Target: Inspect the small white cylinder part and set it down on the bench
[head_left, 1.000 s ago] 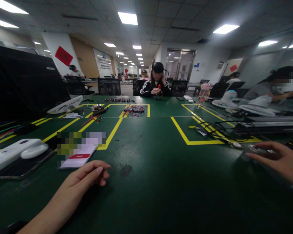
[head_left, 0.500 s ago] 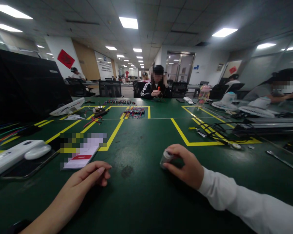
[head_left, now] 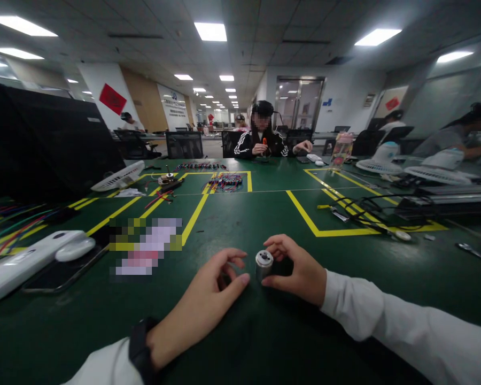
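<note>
A small silver cylinder (head_left: 263,264), like a little motor, stands upright on the green table (head_left: 240,331) right in front of me. My right hand (head_left: 299,270) is curled around it, thumb and fingers gripping its right side. My left hand (head_left: 210,291) sits just left of the cylinder with its fingers curved and apart, the fingertips close to it but holding nothing. A dark watch band shows on my left wrist.
A white device on a dark slab (head_left: 36,259) lies at the left, with a blurred card (head_left: 148,248) beside it. Black cables (head_left: 369,214) and a metal tool (head_left: 475,252) lie at the right. A person in black (head_left: 261,140) sits across the table; coloured wires (head_left: 224,182) lie there.
My right hand fetched the silver cylinder from the far right and set it in front of me. My left hand slid right, up to the cylinder.
</note>
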Motion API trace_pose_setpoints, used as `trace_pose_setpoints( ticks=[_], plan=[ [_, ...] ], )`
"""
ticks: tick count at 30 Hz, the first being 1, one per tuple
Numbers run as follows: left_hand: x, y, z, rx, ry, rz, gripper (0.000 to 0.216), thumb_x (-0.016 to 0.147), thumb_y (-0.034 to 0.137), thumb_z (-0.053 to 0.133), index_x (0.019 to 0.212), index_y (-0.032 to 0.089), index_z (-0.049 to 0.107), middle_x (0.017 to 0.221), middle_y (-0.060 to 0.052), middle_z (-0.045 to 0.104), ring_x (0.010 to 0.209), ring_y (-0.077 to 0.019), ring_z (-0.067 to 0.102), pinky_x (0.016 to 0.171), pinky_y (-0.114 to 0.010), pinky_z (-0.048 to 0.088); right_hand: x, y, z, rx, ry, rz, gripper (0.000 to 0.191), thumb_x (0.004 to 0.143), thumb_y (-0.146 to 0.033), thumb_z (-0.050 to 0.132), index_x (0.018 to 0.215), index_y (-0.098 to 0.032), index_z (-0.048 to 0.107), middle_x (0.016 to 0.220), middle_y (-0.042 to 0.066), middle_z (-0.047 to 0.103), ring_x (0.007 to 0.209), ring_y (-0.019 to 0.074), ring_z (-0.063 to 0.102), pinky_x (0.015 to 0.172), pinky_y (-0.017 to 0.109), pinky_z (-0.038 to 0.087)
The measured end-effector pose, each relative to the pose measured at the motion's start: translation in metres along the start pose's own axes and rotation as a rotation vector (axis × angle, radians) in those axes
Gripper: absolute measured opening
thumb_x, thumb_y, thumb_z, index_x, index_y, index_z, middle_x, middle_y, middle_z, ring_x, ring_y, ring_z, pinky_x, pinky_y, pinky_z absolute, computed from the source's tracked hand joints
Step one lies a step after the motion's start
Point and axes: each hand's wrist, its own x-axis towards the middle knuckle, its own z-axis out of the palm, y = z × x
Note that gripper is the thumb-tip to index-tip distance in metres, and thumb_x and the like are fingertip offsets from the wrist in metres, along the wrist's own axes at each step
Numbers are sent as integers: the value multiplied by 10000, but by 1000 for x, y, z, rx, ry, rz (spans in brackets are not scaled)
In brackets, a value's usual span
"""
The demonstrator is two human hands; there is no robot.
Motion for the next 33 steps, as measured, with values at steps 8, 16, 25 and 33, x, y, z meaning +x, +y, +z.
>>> trace_pose_setpoints(
  ticks=[8,16,25,33],
  plan=[
    [34,18,32,40,96,167,90,836,276,585,830,220,656,910,-20,607,795,-193,594,648,-302,485,2,-2,-2,-6,-22,-31,436,702,-257,687,1086,-204,488,1008,17,599,901,128,570,789,281,446],
    [35,26,4,106,155,183,207,901,330,510,1022,205,622,972,-58,695,891,-221,636,764,-356,492,-5,2,-16,-49,1,4,405,702,-238,673,1066,-200,500,995,24,600,880,133,569,763,283,452],
    [39,-6,15,322,-104,213,148,786,240,658,845,336,754,951,-15,705,963,-289,577,880,-473,363,-17,11,-30,-109,23,18,475,738,-265,639,1167,-194,448,1064,58,573,929,148,565,800,306,477],
    [24,-4,-3,132,-22,79,261,921,310,460,1150,288,582,1046,-31,645,924,-213,592,816,-345,447,-31,21,-53,-159,258,100,468,800,-391,578,1192,-198,411,1110,84,558,941,171,584,818,330,503]
  ],
)
